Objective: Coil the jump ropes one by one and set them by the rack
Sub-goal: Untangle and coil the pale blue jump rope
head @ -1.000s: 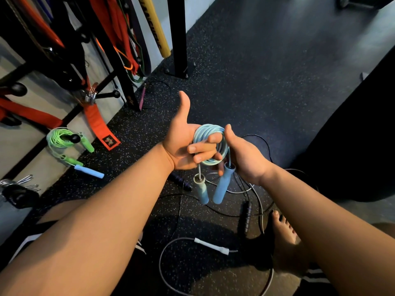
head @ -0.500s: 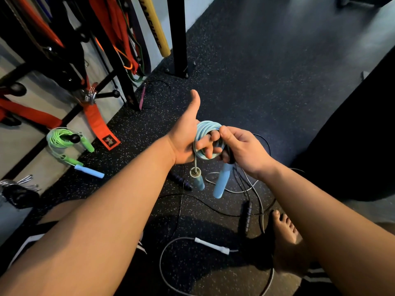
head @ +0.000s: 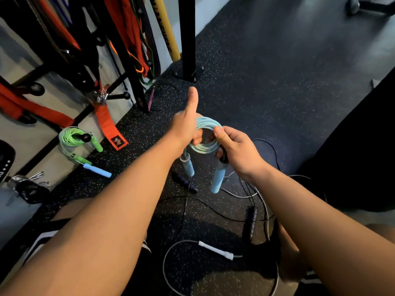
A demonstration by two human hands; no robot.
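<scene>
Our right hand (head: 237, 150) has closed onto the blue coil (head: 206, 133).
Our left hand (head: 186, 129) grips its other side, thumb raised; both handles (head: 217, 180) hang below.

Gym gear on a speckled floor (head: 267, 92) by a grey wall (head: 19, 58)
Orange straps (head: 128, 28) are hung at upper left, and one strap end (head: 104, 116) with a black label (head: 118, 141) is laid on the floor. A yellow band (head: 165, 33) is seen just beside the straps. Metal clips (head: 36, 178) are bunched at lower left.
</scene>
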